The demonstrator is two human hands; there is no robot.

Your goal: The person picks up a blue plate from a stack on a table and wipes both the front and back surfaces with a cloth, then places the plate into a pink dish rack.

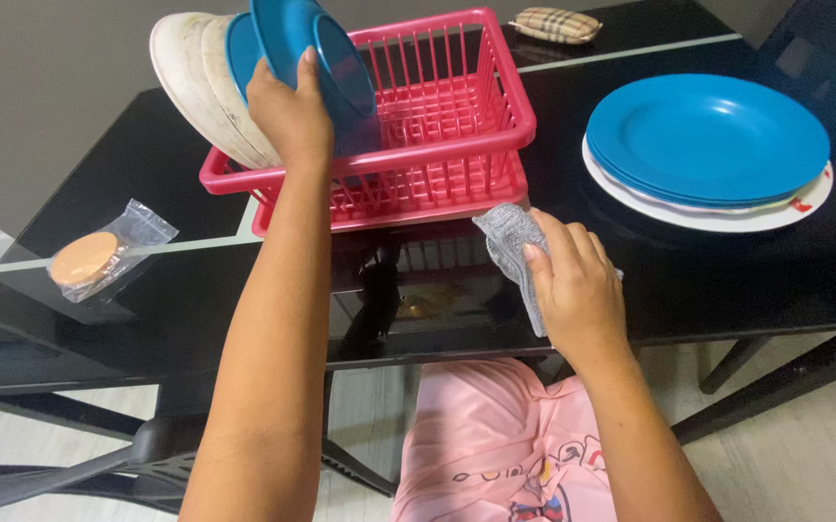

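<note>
Head view: clear packet (109, 253) far left; my left hand (288, 116) grips blue plate (317, 48) at rack (457, 145), right hand (577, 285) clutches grey cloth (507, 237).

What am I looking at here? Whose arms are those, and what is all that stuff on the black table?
There is one picture, taken by a camera worn on a person's head, looking down, so the arms are that person's own. The left hand holds a blue plate at the pink dish rack, where white plates already stand on edge. The right hand grips a grey cloth on the black table. To the right lies a stack of blue plates on a white one. To the left is a round orange thing in a clear bag. A small checked pouch lies at the far edge.
</note>
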